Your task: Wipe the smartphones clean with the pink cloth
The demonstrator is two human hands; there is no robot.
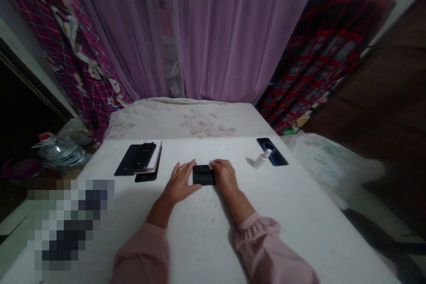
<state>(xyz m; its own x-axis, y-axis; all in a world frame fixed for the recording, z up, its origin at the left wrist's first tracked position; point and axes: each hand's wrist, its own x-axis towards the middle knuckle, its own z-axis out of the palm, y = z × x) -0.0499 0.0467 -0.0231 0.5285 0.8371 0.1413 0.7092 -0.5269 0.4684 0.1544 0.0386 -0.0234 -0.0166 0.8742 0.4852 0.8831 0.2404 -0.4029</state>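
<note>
A black smartphone (203,175) lies flat at the middle of the white table (199,235). My right hand (224,175) rests over its right end, with the fingertips curled onto it. My left hand (180,182) lies spread at its left side, the thumb close to the lower left corner. To the left of my hands is a stack of phones (143,162) on dark cases. A small white bottle (261,159) stands to the right, against a dark phone (272,151).
A patterned mattress (189,120) lies beyond the table, backed by a lilac curtain (213,31). A large plastic water bottle (60,151) stands low at the left. A pixelated patch hides the lower left. Pink sleeves cover both my forearms.
</note>
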